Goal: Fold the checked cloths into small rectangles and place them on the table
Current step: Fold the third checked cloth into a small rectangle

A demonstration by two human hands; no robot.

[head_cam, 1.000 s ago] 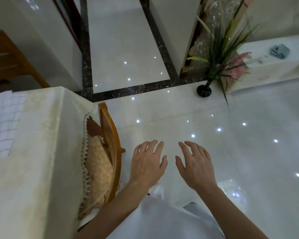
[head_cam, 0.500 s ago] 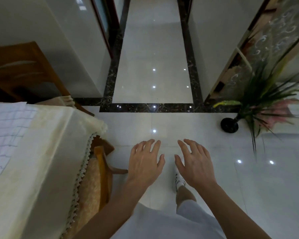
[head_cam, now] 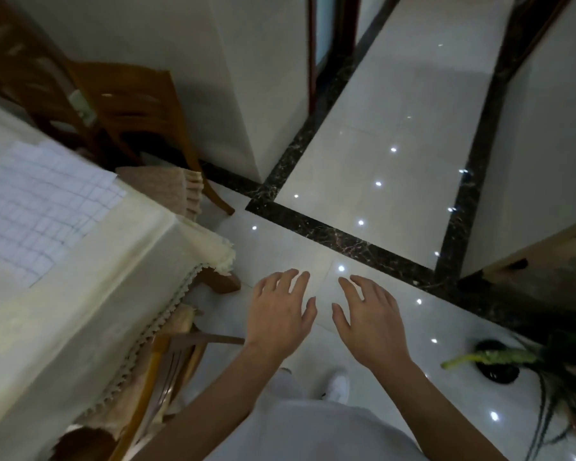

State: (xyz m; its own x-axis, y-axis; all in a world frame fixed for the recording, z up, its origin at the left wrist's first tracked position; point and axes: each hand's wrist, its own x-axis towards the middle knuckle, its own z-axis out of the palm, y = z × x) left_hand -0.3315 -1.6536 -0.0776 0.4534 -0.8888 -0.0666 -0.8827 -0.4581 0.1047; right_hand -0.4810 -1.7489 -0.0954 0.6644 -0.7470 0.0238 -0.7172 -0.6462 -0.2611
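Observation:
A white cloth with thin blue checks (head_cam: pixel 37 207) lies spread flat on the table (head_cam: pixel 90 294) at the left, which wears a cream tablecloth with a lace hem. My left hand (head_cam: pixel 280 311) and my right hand (head_cam: pixel 369 317) hover side by side over the glossy floor, palms down, fingers spread and relaxed. Neither holds anything. Both are well to the right of the table and clear of the cloth.
A wooden chair (head_cam: pixel 177 357) with a cushion is tucked under the table's near side. Another wooden chair (head_cam: pixel 130 108) stands at the far end. A white pillar (head_cam: pixel 246 78) rises ahead. A potted plant (head_cam: pixel 499 361) stands on the floor at the right.
The view has swung left and tilted, bringing more of the table and checked cloth into sight. Both hands stay empty in the same pose in front of me.

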